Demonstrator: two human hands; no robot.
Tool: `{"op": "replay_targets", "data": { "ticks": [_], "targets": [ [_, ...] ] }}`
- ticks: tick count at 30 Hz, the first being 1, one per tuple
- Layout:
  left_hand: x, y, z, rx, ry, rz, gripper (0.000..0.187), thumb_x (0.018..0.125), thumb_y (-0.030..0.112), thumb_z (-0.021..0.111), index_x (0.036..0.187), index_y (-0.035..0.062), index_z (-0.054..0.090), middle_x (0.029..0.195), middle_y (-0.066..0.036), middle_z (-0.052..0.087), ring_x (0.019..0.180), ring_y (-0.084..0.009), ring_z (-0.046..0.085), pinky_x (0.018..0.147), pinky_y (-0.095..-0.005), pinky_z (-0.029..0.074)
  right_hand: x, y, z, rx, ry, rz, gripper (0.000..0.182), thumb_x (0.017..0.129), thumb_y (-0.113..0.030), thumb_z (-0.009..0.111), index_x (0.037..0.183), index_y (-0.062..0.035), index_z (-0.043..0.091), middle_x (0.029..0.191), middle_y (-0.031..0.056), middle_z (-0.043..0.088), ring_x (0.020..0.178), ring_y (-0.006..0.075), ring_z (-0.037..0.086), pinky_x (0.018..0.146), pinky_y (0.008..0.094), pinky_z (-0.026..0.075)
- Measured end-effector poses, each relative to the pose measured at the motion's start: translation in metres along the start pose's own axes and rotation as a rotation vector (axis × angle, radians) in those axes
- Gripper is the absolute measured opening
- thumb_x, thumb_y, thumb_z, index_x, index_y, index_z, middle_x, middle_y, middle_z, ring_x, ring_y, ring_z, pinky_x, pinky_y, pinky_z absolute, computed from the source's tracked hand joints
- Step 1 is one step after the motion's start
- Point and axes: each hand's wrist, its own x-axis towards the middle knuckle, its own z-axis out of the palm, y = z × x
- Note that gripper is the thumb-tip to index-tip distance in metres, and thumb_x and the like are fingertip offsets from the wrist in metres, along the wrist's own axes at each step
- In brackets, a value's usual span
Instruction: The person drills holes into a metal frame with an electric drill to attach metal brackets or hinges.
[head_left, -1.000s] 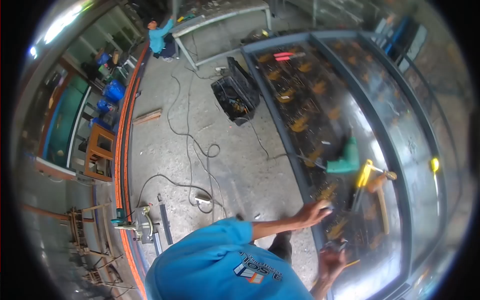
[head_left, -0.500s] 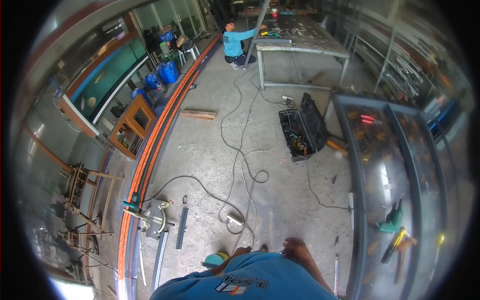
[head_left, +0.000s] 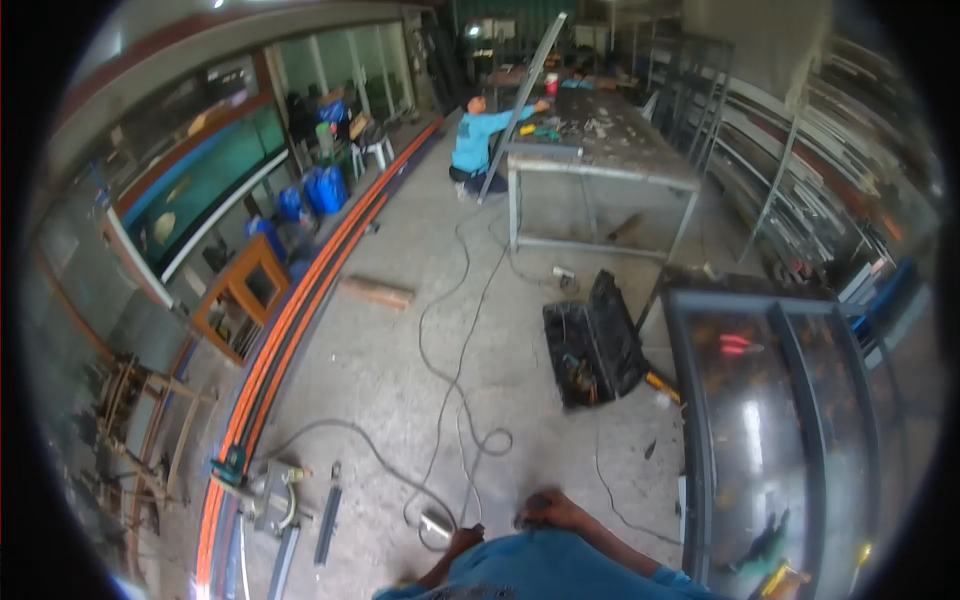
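My left hand is low in the view beside my blue shirt, its fingers mostly hidden. Right of it my right hand is held in front of my body, fingers curled inward and blurred. Whether something small and dark is inside it I cannot make out. Nearest to my left hand, a white power strip lies on the concrete floor with dark cables looping away from it. An open black toolbox with jumbled tools sits ahead on the right, apart from both hands.
At left stand a cut-off saw and long orange-wrapped bars. A grey metal frame with glass panels bears pliers at right. Further off, a co-worker in blue crouches by a worktable near a leaning metal bar.
My view has tilted up, so the toolbox, saw and worktable sit lower in it. My right hand appears further left. The co-worker remains crouched by the worktable.
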Motion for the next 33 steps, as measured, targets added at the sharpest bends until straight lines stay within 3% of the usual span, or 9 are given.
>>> {"op": "replay_targets", "data": {
  "ticks": [5,7,12,15,18,24,27,30,33],
  "targets": [
    [0.127,0.068,-0.018,0.526,0.154,0.074,0.022,0.087,0.034,0.050,0.096,0.0173,0.061,0.088,-0.019,0.063,0.077,-0.0411,0.064,0.065,-0.0499,0.053,0.019,-0.068,-0.047,0.125,0.251,0.077,0.053,0.074,-0.029,0.079,0.115,-0.0027,0.058,0.080,0.0064,0.063,0.062,0.0136,0.057,0.052,0.0261,0.045],
    [0.117,0.182,-0.067,0.180,0.235,0.041,0.030,0.088,0.034,0.049,0.092,0.0072,0.061,0.083,-0.019,0.064,0.075,-0.0391,0.065,0.065,-0.0507,0.052,0.019,-0.093,-0.071,0.022,0.263,0.002,0.057,0.073,-0.029,0.080,0.117,-0.0021,0.057,0.084,0.0067,0.063,0.066,0.0137,0.058,0.056,0.0261,0.046],
    [0.278,0.182,-0.022,-0.481,-0.357,-0.250,0.039,0.080,0.037,0.060,0.102,0.0054,0.063,0.095,-0.020,0.066,0.086,-0.0360,0.065,0.074,-0.0455,0.052,-0.001,-0.084,-0.119,0.282,0.330,0.016,0.059,0.070,-0.026,0.081,0.117,-0.0009,0.056,0.091,0.0084,0.063,0.077,0.0155,0.059,0.065,0.0287,0.047],
    [0.281,0.324,-0.022,0.026,-0.112,0.410,0.051,0.083,0.039,0.061,0.114,-0.0011,0.057,0.115,-0.025,0.059,0.108,-0.0370,0.057,0.091,-0.0418,0.045,-0.008,-0.064,-0.148,0.377,0.506,-0.031,0.054,0.075,-0.017,0.073,0.122,0.0010,0.054,0.096,0.0124,0.066,0.077,0.0186,0.065,0.065,0.0304,0.052],
    [0.331,0.423,0.041,0.044,0.103,0.872,0.045,0.082,0.032,0.067,0.108,-0.0027,0.057,0.110,-0.028,0.057,0.106,-0.0434,0.053,0.097,-0.0452,0.040,-0.003,-0.029,-0.170,0.029,0.799,-0.224,0.011,0.073,-0.013,0.068,0.078,-0.0039,0.070,0.086,0.0144,0.067,0.075,0.0290,0.065,0.073,0.0411,0.053],
    [0.355,0.647,0.133,0.106,-0.570,1.290,0.036,0.078,0.027,0.071,0.100,0.0011,0.063,0.097,-0.019,0.064,0.089,-0.0351,0.060,0.081,-0.0437,0.046,-0.036,-0.092,-0.169,0.963,1.561,-0.118,0.044,0.084,-0.031,0.071,0.117,-0.0049,0.058,0.085,0.0047,0.064,0.068,0.0119,0.058,0.056,0.0275,0.045],
    [0.382,0.698,0.189,0.545,-0.718,1.244,0.043,0.076,0.029,0.072,0.110,0.0049,0.061,0.109,-0.018,0.063,0.102,-0.0366,0.057,0.089,-0.0461,0.043,-0.041,-0.104,-0.147,1.449,1.634,-0.662,0.054,0.088,-0.022,0.066,0.134,-0.0042,0.043,0.102,0.0088,0.061,0.087,0.0161,0.060,0.073,0.0298,0.047],
    [0.398,0.706,0.236,0.728,-0.647,1.505,0.056,0.077,0.031,0.071,0.123,0.0047,0.054,0.116,-0.020,0.060,0.109,-0.0376,0.055,0.097,-0.0467,0.038,-0.052,-0.114,-0.117,1.464,1.836,-1.095,0.059,0.088,-0.014,0.065,0.139,-0.0035,0.036,0.106,0.0107,0.060,0.094,0.0197,0.061,0.079,0.0333,0.049],
    [0.354,0.714,0.230,0.459,-0.489,1.881,0.062,0.077,0.032,0.072,0.127,0.0016,0.050,0.121,-0.023,0.056,0.110,-0.0390,0.054,0.100,-0.0481,0.037,-0.069,-0.122,-0.094,1.170,2.283,-0.781,0.066,0.084,-0.015,0.070,0.140,-0.0010,0.037,0.101,0.0120,0.061,0.091,0.0185,0.061,0.073,0.0307,0.051]
  ]
}}
